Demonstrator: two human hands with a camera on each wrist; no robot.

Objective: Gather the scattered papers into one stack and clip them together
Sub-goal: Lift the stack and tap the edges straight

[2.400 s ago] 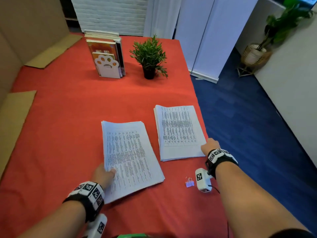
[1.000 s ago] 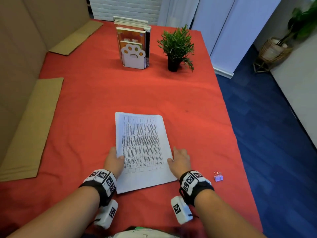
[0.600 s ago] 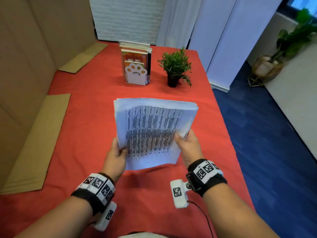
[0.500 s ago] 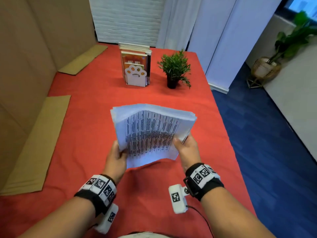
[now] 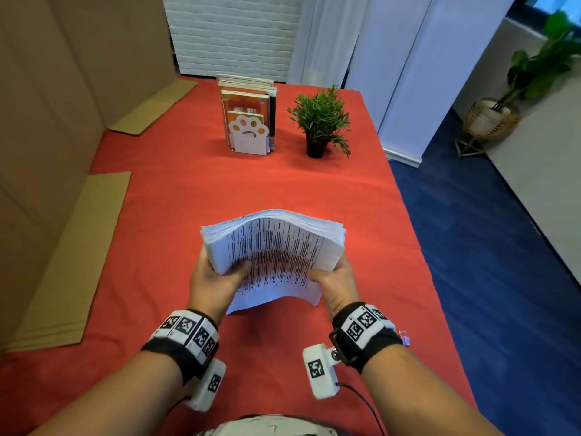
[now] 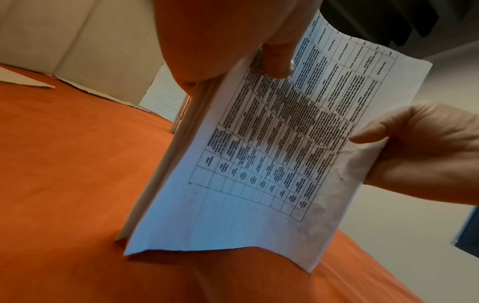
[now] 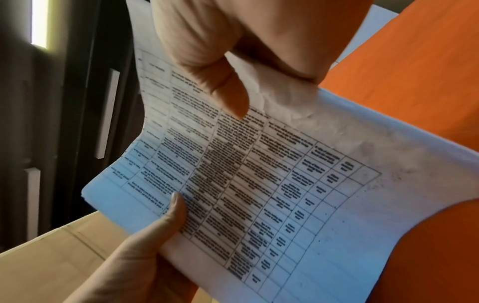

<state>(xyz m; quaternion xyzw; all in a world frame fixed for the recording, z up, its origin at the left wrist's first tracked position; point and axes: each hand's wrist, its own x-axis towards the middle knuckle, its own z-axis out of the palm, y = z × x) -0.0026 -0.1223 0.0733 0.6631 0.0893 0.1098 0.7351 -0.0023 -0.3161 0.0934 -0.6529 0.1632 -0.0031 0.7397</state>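
Note:
A thick stack of printed papers (image 5: 273, 253) stands on its lower edge on the red tablecloth (image 5: 220, 190), bowed toward me. My left hand (image 5: 217, 275) grips its left side, thumb on the printed face (image 6: 277, 59). My right hand (image 5: 333, 278) grips the right side, thumb on the front sheet (image 7: 228, 96). The left wrist view shows the stack (image 6: 259, 164) with its bottom edge touching the cloth. The printed table fills the right wrist view of the stack (image 7: 259, 184). A small purple binder clip (image 5: 405, 338) lies on the cloth just right of my right wrist, partly hidden by the wristband.
A paw-shaped bookend with several books (image 5: 248, 121) and a small potted plant (image 5: 319, 121) stand at the far end of the table. Flat cardboard pieces (image 5: 72, 262) lie along the left side. The table's right edge (image 5: 418, 247) drops to blue floor.
The two separate piles became one stack. Both hands lifted it upright off the cloth and have lowered it so its bottom edge meets the table.

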